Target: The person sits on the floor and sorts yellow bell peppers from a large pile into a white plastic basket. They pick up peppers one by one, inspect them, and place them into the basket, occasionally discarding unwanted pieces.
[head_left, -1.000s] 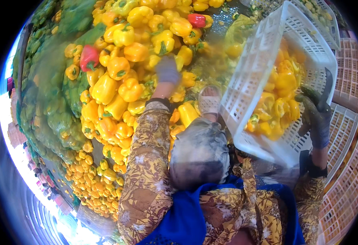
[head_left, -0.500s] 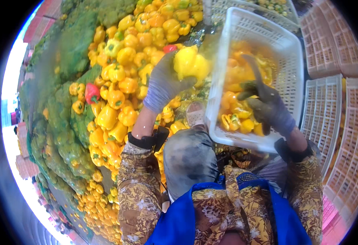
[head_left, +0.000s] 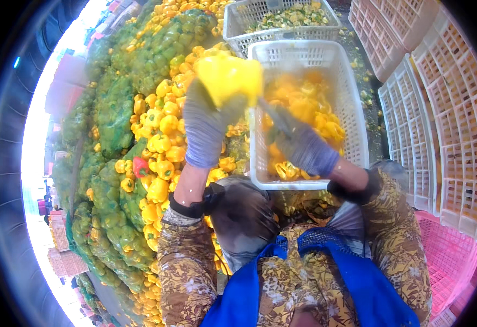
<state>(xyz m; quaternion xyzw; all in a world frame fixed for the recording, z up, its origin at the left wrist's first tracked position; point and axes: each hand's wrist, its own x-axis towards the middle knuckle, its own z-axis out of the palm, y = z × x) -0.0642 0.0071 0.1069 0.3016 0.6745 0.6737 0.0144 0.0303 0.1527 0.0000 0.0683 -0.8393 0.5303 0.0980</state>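
My left hand [head_left: 205, 128], in a grey-purple knit glove, is closed around a large yellow bell pepper [head_left: 230, 76] and holds it up left of the white plastic crate [head_left: 356, 117]. My gloved right hand [head_left: 306, 147] grips a knife [head_left: 276, 117] over the crate's near left part. The knife points up and left toward the pepper's lower right side; whether it touches is hard to tell through the blur. Cut yellow peppers [head_left: 331, 128] lie inside the crate beyond and beneath this hand.
A pile of whole yellow peppers [head_left: 159, 144], with one red pepper [head_left: 140, 167], spreads to the left. Green net sacks [head_left: 110, 196] flank it. Another white crate [head_left: 287, 37] with pepper scraps stands behind. Stacked crates [head_left: 413, 131] line the right side, with a pink crate [head_left: 445, 256] below.
My right hand has moved left with the knife, out toward the crate's left rim. My left hand still holds the pepper, now closer to the knife. The whole view has shifted.
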